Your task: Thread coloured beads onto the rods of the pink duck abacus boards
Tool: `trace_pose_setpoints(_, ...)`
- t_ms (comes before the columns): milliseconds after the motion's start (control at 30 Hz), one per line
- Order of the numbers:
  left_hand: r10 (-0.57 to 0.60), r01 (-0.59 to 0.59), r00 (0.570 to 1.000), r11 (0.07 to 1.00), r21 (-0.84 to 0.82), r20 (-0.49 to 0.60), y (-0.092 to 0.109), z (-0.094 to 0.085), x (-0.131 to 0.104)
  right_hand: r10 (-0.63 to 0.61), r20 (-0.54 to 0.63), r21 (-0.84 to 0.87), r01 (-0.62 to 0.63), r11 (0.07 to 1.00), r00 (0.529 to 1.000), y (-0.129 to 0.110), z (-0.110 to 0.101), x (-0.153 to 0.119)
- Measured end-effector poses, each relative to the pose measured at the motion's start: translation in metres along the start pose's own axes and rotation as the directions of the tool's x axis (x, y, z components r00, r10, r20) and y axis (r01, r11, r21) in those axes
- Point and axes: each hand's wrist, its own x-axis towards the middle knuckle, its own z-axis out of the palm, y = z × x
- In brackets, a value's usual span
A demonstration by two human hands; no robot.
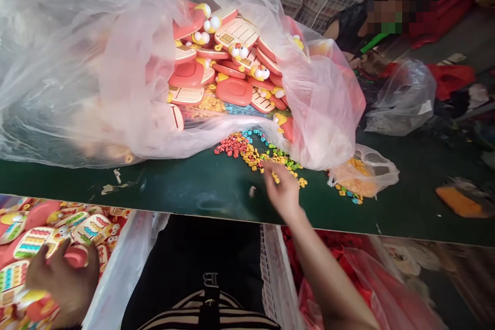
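Observation:
On the green tabletop (193, 191), a loose pile of small plastic pieces (251, 157) lies in red, yellow, green and blue. My right hand (284, 191) is at the near edge of this pile, its fingers curled and drawn together at the yellow pieces. Whether a piece sits between the fingertips is hidden. At the lower left, my left hand (64, 278) rests with spread fingers over a bin of finished-looking toys (34, 242), duck-faced red and cream boards with rows of coloured pieces. It touches or hovers just above them; I cannot tell which.
A large clear plastic bag (127, 77) lies open across the table, full of red duck-faced boards (234, 90) with bare rows. A small bag of yellow pieces (363, 175) lies to the right, beside an orange packet (460, 201). Another person (348, 26) is at the upper right.

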Motion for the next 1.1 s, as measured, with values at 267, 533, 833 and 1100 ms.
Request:
trace_pose_setpoints(267,0.183,-0.231,0.879,0.971,-0.057,-0.441,0.121,0.032,0.083,0.330,0.033,-0.753,-0.194,0.629,0.944,0.045,-0.029,0.123)
trace_pose_setpoints(533,0.175,-0.267,0.890,0.949,-0.171,-0.420,0.143,0.026,0.088,-0.036,-0.215,-0.423,-0.060,0.904,0.976,0.038,-0.070,0.132)
trace_pose_setpoints(833,0.499,-0.607,0.787,0.733,-0.307,-0.363,0.162,0.016,0.117,-0.146,0.662,0.528,-0.319,0.787,0.735,-0.035,-0.028,0.054)
trace_pose_setpoints(1100,0.829,-0.817,0.539,0.473,-0.329,-0.148,0.182,0.004,0.121,-0.201,0.779,0.560,-0.513,0.651,0.594,-0.044,0.039,0.008)
